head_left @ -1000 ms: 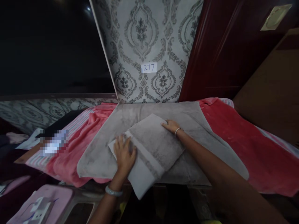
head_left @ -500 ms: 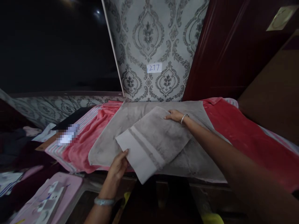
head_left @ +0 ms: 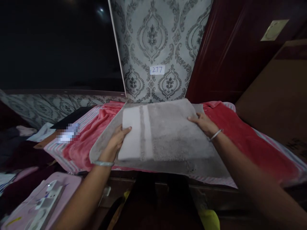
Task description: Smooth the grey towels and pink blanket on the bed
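Note:
A folded grey towel (head_left: 171, 131) with white bands at its left end is held level above a spread grey cloth (head_left: 103, 140). My left hand (head_left: 118, 137) is closed on the towel's white left edge, thumb on top and the other fingers partly hidden. At the opposite edge, my right hand (head_left: 203, 123) pinches the towel with its thumb over the upper face. Beneath the grey cloth, a pink-red blanket (head_left: 88, 134) shows on both sides.
A large dark screen (head_left: 59, 48) stands at the back left. On the right is a cardboard box (head_left: 275, 92). A white power strip (head_left: 48, 204) rests on a pink surface at lower left. Patterned wallpaper (head_left: 152, 35) bearing a "277" label (head_left: 157, 69) lies behind.
The towel has turned from a slant to lie nearly square to the wall. My left hand has moved up and away from me, and my right hand has shifted rightward along with its edge.

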`<state>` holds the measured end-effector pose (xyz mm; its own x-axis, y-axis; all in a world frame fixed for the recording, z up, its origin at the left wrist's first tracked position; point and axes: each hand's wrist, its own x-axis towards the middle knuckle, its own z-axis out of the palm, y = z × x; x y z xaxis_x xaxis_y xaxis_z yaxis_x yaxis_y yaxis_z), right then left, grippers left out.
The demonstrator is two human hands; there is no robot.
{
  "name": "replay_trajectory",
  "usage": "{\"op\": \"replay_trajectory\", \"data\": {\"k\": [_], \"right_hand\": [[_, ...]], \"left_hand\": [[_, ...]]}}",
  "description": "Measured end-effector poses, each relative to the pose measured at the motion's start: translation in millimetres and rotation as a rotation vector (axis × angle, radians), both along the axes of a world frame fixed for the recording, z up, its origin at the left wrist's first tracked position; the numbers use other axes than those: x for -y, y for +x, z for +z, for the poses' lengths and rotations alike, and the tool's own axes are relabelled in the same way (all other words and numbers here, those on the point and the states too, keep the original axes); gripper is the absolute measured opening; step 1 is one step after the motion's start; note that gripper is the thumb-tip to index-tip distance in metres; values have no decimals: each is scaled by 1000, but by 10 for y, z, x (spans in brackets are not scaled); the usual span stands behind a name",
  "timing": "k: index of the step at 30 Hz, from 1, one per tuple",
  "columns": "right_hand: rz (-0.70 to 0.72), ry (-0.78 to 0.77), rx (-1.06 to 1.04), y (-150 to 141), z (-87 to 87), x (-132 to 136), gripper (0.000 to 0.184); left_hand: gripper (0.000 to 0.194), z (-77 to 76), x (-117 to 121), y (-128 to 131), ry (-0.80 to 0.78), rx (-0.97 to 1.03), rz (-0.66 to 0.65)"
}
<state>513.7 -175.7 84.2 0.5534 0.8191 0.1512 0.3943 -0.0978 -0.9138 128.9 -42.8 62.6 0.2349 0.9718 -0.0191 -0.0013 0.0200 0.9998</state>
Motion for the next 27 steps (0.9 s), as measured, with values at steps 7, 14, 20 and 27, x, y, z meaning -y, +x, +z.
{"op": "replay_trajectory", "data": {"k": [7,14,20,27], "right_hand": [[-135,-274,-20,113,-980,288,57],[103,-127,697,-826,-331,-632,55],[309,-280,809,-1577,-639,-1137,58],[262,-436,777,-769,-848,-960,64]], "left_hand": [[38,-580,-166,114,15,-424,-84],[58,-237,-420,682,628,-982,-43],[59,-594,-182,1110,730,-1307,-217],[62,-643,-253,1067,740,-1363,-240]]}}
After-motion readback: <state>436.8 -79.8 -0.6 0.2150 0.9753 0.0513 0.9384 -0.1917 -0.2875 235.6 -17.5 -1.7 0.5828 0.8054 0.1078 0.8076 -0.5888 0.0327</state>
